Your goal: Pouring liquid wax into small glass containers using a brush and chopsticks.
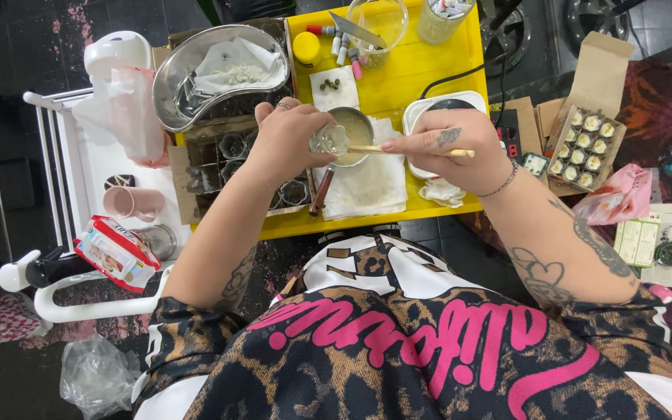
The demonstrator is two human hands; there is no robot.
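With the left hand (285, 144) clamping its fingers on a small clear glass (330, 141) tilted over the metal pot (354, 134) at twelve o'clock on the yellow table (421, 74), and the right hand (449, 152) pinching a wooden stick (410, 150) toward it, a slip could spill the pale liquid onto the white cloth (371, 187).

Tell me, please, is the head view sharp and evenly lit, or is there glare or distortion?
Head view: mostly sharp, evenly lit with soft shadows; glare on the steel kidney dish; wide-lens bending at the edges; the left hand holding a small glass cup and the right hand holding a wooden stick look crisp.
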